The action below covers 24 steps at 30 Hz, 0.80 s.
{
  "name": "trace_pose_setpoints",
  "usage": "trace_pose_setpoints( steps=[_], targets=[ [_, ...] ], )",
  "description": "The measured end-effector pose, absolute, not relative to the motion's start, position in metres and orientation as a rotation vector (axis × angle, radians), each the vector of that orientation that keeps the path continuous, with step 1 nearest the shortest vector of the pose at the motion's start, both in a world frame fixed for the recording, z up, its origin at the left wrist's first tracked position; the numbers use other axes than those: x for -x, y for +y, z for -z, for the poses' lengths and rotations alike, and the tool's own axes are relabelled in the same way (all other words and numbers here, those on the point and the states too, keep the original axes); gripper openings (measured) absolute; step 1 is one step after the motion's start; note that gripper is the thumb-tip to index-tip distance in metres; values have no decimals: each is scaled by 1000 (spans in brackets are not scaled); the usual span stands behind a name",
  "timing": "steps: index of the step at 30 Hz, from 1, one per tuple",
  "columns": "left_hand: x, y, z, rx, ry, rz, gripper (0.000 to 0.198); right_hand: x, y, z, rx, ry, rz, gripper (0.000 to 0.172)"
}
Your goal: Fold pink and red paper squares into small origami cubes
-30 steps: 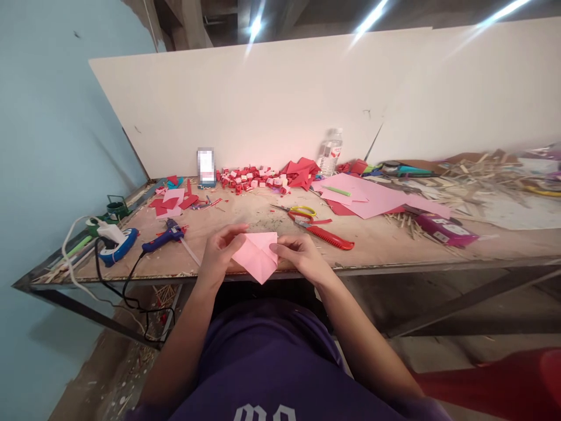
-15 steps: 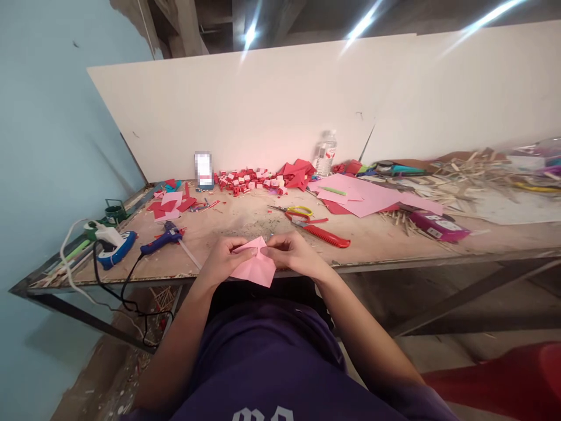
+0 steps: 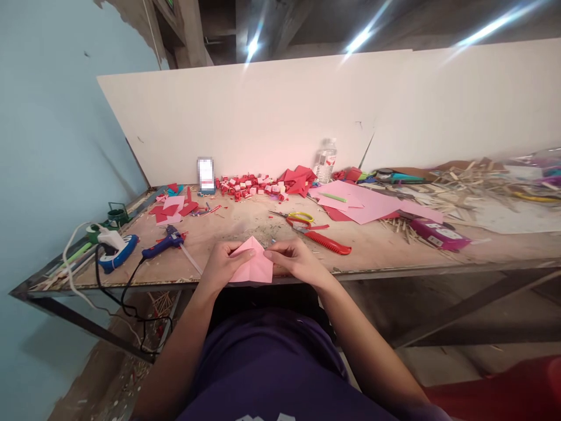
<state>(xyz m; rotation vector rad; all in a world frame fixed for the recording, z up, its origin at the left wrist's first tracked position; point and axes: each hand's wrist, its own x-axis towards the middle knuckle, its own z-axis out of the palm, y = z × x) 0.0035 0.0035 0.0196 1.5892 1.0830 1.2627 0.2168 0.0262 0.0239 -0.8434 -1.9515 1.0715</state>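
Fingers [image 3: 228, 248] of the left hand [image 3: 218, 265] and right hand [image 3: 301, 261] pinch creased pink paper [image 3: 260, 271].

One creased pink paper [image 3: 258, 271], held by left hand [image 3: 222, 263] and right hand [image 3: 298, 262]; desk [image 3: 239, 219]: scissors [image 3: 290, 217], red cutter [image 3: 329, 243], glue gun [image 3: 161, 245].

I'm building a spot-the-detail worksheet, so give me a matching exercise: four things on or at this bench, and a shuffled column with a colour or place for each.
Things:
1. Creased pink paper
2. Glue gun
3. Bottle
4. Utility knife

Descriptions:
A. Red-handled
B. Clear plastic
C. Between the left hand and the right hand
D. Blue, with a black cord

Pairs: 1-C, 2-D, 3-B, 4-A
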Motion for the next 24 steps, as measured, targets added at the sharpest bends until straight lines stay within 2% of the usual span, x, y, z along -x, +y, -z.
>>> trace_pose_setpoints(
  steps=[8,14,24],
  targets=[
    [-3,6,-14,-1589,1100,-1274,41,-214,26,-18,965,-1903,-973,38],
    [-4,8,-12,-1572,1077,-1365,39,-215,21,-22,958,-1911,-942,41],
    [-7,5,-17,-1593,993,-1284,39,-217,22,-22,1000,-1826,-921,37]
  ],
)
